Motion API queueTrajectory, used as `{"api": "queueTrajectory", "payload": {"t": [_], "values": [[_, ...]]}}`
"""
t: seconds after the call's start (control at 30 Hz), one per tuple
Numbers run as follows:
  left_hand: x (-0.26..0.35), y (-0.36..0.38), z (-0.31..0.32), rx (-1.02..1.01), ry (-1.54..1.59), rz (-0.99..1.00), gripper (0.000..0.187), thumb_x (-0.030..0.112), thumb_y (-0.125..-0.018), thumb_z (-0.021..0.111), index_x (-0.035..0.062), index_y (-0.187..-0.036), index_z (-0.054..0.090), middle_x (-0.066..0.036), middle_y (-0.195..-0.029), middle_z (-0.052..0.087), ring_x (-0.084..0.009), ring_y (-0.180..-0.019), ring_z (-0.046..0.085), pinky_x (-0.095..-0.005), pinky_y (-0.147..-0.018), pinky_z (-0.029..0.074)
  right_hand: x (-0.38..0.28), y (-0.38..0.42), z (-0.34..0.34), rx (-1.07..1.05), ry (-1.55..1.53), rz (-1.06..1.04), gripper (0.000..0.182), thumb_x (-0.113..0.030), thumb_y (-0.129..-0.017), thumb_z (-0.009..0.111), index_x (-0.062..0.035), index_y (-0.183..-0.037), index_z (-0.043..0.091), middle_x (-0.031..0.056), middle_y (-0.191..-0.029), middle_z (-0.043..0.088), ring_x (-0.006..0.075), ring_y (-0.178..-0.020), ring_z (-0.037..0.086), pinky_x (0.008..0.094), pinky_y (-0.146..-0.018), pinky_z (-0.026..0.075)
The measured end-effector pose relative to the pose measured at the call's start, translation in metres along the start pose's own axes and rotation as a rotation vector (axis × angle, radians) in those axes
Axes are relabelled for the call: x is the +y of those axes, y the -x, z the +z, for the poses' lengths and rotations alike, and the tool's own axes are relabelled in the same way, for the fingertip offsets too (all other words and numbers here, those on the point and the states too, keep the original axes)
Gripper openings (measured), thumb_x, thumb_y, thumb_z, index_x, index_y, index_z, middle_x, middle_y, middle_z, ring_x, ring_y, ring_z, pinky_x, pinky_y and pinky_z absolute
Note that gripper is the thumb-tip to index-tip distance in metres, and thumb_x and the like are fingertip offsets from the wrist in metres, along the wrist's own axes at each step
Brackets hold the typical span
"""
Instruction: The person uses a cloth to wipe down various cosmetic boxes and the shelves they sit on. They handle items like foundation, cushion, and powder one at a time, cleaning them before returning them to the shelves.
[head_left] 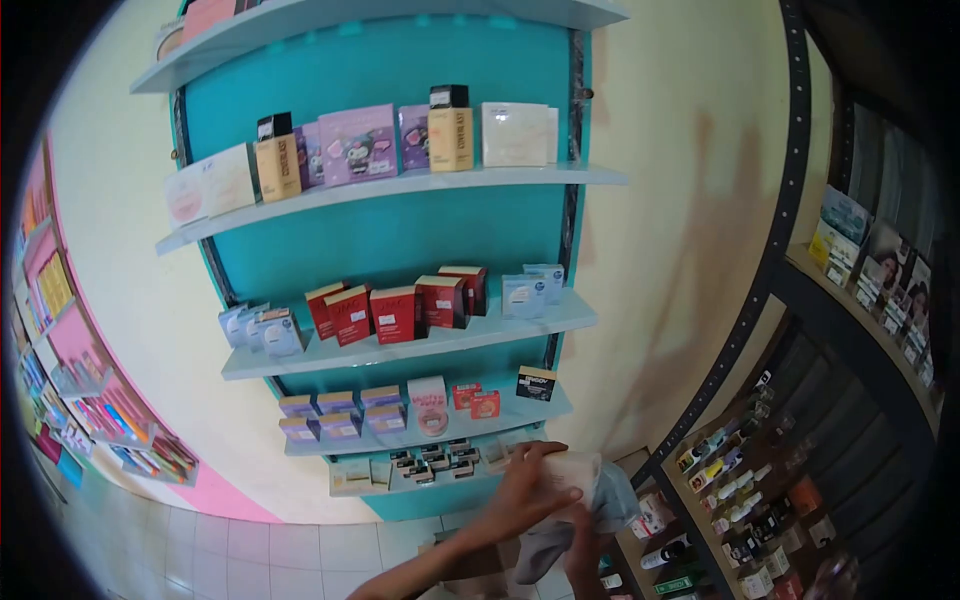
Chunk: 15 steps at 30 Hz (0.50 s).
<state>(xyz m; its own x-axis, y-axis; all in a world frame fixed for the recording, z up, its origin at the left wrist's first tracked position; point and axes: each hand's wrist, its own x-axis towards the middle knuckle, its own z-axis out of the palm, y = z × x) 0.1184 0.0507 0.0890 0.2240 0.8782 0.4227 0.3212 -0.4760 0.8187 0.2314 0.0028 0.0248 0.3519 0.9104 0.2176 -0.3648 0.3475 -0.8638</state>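
Note:
My left hand (532,492) grips a pale cream box (573,474) by its side, in front of the lowest shelf. Against the box's right side my right hand (582,538) is closed on a grey-blue cloth (614,500). A darker grey part of the cloth hangs below, between my wrists. The right fingers are mostly hidden behind the cloth and box. Close behind my left hand, small black-and-gold boxes (436,462) and pale flat boxes (360,474) stand on the bottom shelf.
Teal-backed shelves carry red boxes (396,314), light blue boxes (524,296), purple boxes (358,145) and foundation bottles (451,130). A dark metal rack (800,305) with cosmetics stands close on the right. Pink wall shelving (95,385) is at far left, above a tiled floor (240,555).

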Motion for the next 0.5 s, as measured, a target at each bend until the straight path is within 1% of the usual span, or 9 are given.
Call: {"api": "queueTrajectory", "payload": {"t": [0.07,0.13,0.2,0.23,0.3,0.37,0.4,0.43,0.5], "values": [[0.005,-0.019,-0.014,-0.251,-0.088,0.139,0.048,0.026,-0.071,0.063,0.0022,-0.108,0.043,-0.014,-0.099,0.046,-0.0273,-0.091,0.048,-0.0328,-0.081,0.037,-0.003,-0.006,-0.003,0.082,-0.211,0.036,0.048,-0.012,-0.071,0.061,-0.0024,-0.112,0.039,0.0099,-0.108,0.045,0.0197,-0.096,0.047,0.0343,-0.085,0.037],[0.024,-0.039,-0.022,-0.332,-0.053,0.092,0.041,0.023,-0.072,0.062,0.0017,-0.104,0.047,-0.013,-0.097,0.050,-0.0266,-0.089,0.050,-0.0332,-0.077,0.039,-0.010,-0.010,-0.001,0.145,-0.280,0.069,0.048,-0.019,-0.070,0.062,-0.0030,-0.110,0.042,0.0097,-0.104,0.048,0.0202,-0.094,0.048,0.0345,-0.084,0.038],[0.040,-0.061,-0.026,-0.653,-0.189,0.022,0.038,0.021,-0.070,0.064,0.0015,-0.099,0.049,-0.013,-0.092,0.054,-0.0260,-0.087,0.052,-0.0333,-0.074,0.040,-0.007,-0.013,-0.007,0.151,-0.308,0.125,0.045,-0.023,-0.072,0.060,-0.0036,-0.110,0.043,0.0091,-0.105,0.048,0.0198,-0.096,0.047,0.0340,-0.085,0.038],[0.048,-0.070,-0.027,-0.655,-0.198,0.023,0.038,0.021,-0.070,0.064,0.0015,-0.099,0.049,-0.013,-0.092,0.054,-0.0260,-0.087,0.052,-0.0333,-0.074,0.040,-0.007,-0.016,-0.010,0.154,-0.324,0.183,0.043,-0.027,-0.074,0.057,-0.0041,-0.109,0.045,0.0086,-0.106,0.048,0.0195,-0.099,0.046,0.0336,-0.085,0.037],[0.064,-0.090,-0.029,-0.648,-0.348,0.226,0.035,0.020,-0.068,0.066,0.0015,-0.095,0.051,-0.013,-0.085,0.056,-0.0237,-0.082,0.054,-0.0324,-0.072,0.041,-0.013,-0.024,-0.013,0.166,-0.431,0.223,0.042,-0.030,-0.076,0.054,-0.0045,-0.109,0.046,0.0080,-0.107,0.048,0.0193,-0.100,0.046,0.0328,-0.086,0.037],[0.090,-0.121,-0.043,-0.542,-0.268,0.289,0.037,0.023,-0.065,0.066,-0.0005,-0.089,0.052,-0.015,-0.083,0.056,-0.0286,-0.079,0.054,-0.0342,-0.069,0.041,-0.019,-0.028,-0.018,0.178,-0.543,0.265,0.042,-0.033,-0.079,0.050,-0.0048,-0.109,0.047,0.0075,-0.109,0.048,0.0191,-0.102,0.045,0.0321,-0.087,0.036],[0.104,-0.141,-0.052,-0.433,-0.332,0.418,0.037,0.022,-0.062,0.067,-0.0008,-0.088,0.052,-0.014,-0.082,0.056,-0.0241,-0.076,0.055,-0.0329,-0.066,0.042,-0.021,-0.029,-0.021,0.161,-0.554,0.256,0.042,-0.034,-0.080,0.048,-0.0045,-0.110,0.047,0.0072,-0.110,0.048,0.0192,-0.102,0.045,0.0317,-0.088,0.036],[0.119,-0.165,-0.062,-0.384,-0.293,0.381,0.038,0.021,-0.060,0.068,-0.0011,-0.087,0.052,-0.013,-0.082,0.056,-0.0197,-0.074,0.054,-0.0311,-0.064,0.042,-0.022,-0.031,-0.023,0.145,-0.565,0.247,0.042,-0.035,-0.082,0.045,-0.0041,-0.110,0.047,0.0069,-0.112,0.048,0.0194,-0.103,0.045,0.0314,-0.089,0.036],[0.143,-0.221,-0.079,-0.166,-0.351,0.556,0.043,0.026,-0.059,0.070,0.0001,-0.089,0.054,-0.013,-0.079,0.057,-0.0204,-0.071,0.054,-0.0306,-0.063,0.042,-0.006,-0.032,-0.030,0.158,-0.586,0.223,0.041,-0.034,-0.082,0.044,-0.0042,-0.110,0.047,0.0072,-0.112,0.048,0.0200,-0.103,0.045,0.0320,-0.089,0.036]]}}
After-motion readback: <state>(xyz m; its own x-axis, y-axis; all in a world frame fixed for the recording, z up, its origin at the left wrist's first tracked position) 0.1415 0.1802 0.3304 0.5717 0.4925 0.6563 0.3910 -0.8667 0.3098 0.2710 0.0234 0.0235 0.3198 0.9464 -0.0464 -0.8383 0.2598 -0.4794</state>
